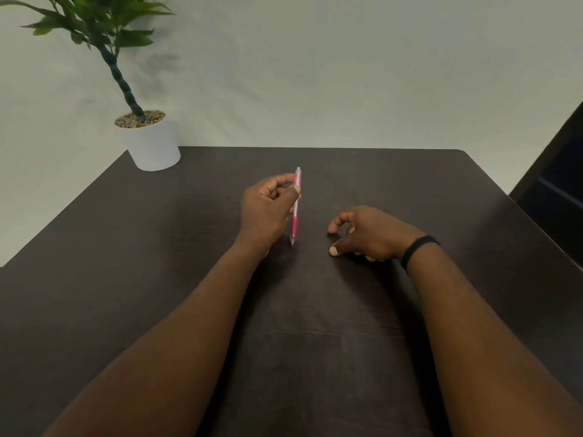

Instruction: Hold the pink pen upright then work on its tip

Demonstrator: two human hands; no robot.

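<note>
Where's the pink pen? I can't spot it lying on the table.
In the head view the pink pen stands upright mid-table, pinched by the left hand, just left of the right hand.

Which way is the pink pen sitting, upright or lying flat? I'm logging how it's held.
Upright: the pink pen stands nearly vertical, tip down near the table, pinched in the left hand.

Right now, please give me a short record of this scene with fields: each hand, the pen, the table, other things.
left hand: pinches the pen, fingers curled
right hand: holds nothing, fingers loosely curled, fingertips on the table
pen: pink, near upright, tip down at the table
table: dark wood
plant: white pot, far left corner
wristband: black, right wrist
</note>
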